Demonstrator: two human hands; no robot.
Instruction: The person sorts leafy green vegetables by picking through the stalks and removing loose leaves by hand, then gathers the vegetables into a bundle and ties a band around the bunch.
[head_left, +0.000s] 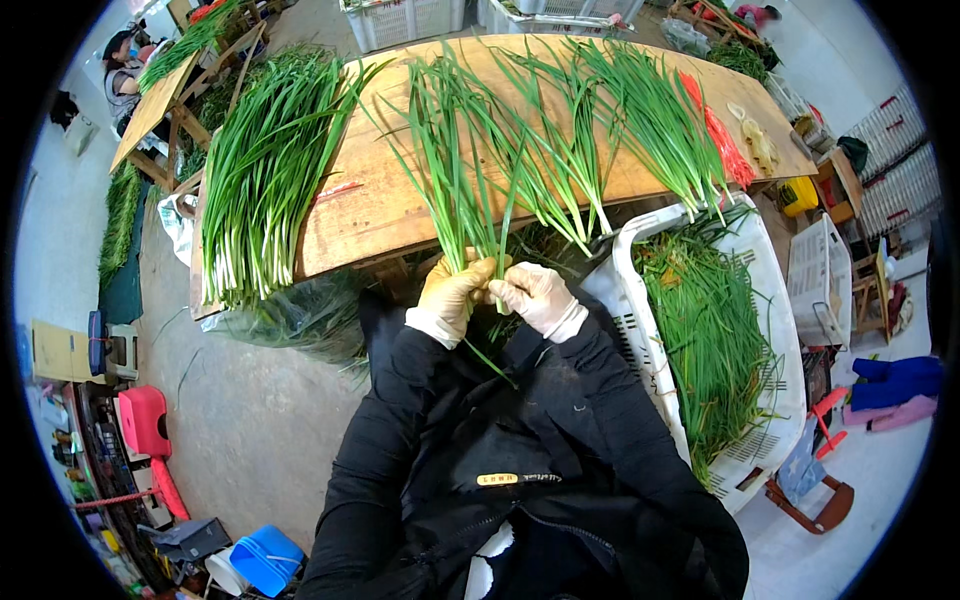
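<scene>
My left hand (452, 294), in a yellowish rubber glove, grips a small bunch of garlic chives (441, 195) near the pale stem ends. The leaves stretch away from me over the wooden tabletop (367, 225). Close beside it, my right hand (536, 296) wears a whitish glove and pinches the lower end of a chive stalk (502, 259) between thumb and fingers. Loose chives (555, 202) lie on the board just beyond my right hand. To their right is another spread of chives (660, 127), stems over the edge. A loose leaf hangs below my hands.
A thick pile of chives (266, 172) covers the board's left end. Red plastic ties (716, 135) and a spare glove (757, 139) lie at its right. A white crate (784, 367) of leaf scraps stands at my right. A person (124, 75) sits at another table, upper left.
</scene>
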